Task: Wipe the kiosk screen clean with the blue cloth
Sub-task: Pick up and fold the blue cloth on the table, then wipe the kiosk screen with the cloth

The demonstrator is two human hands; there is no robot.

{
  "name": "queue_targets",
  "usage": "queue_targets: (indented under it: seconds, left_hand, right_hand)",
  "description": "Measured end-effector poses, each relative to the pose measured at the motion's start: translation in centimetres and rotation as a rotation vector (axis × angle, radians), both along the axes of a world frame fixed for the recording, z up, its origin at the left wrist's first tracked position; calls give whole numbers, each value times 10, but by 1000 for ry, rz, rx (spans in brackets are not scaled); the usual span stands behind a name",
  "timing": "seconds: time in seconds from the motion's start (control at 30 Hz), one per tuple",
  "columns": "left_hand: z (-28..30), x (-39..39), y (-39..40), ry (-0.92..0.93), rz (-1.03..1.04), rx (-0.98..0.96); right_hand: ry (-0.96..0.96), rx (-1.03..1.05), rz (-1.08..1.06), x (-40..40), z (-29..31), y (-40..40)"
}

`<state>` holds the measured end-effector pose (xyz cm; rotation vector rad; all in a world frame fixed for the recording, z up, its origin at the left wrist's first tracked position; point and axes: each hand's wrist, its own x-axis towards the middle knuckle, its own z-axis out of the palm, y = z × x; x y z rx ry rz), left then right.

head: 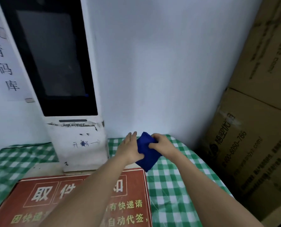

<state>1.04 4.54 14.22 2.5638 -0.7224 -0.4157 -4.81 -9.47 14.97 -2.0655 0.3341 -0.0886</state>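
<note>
A white kiosk stands at the left on the table, its dark screen (54,58) tilted back and switched off. A folded blue cloth (147,154) is to the right of the kiosk's base, just above the checked tablecloth. My right hand (161,144) grips the cloth's upper right part with curled fingers. My left hand (130,148) lies against the cloth's left side, fingers straight and thumb under its edge. Both hands are well below and to the right of the screen.
A green and white checked tablecloth (174,181) covers the table. A red sign with Chinese text (41,199) lies in front of the kiosk base (82,149). Stacked cardboard boxes (257,136) fill the right side. A paper notice (2,63) hangs on the wall at the left.
</note>
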Motion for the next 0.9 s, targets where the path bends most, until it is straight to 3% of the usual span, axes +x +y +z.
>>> queue_targets:
  seconds: [0.17,0.4,0.5,0.67,0.9]
  left_hand:
    - [46,1,52,277,19,-249]
    - [90,1,132,383,199,-538]
    - [110,4,166,371,313,-694]
    - [147,13,223,326,434,-891]
    - [203,39,287,387,394,-1070]
  right_hand:
    - [-23,62,111,-3,48,36]
    - [-208,38,69,11,80,98]
    - [-353,-169,-52,22,94,144]
    - [-599,-723,-244,30,115,233]
    - [-954,-1019,-293,55,147,316]
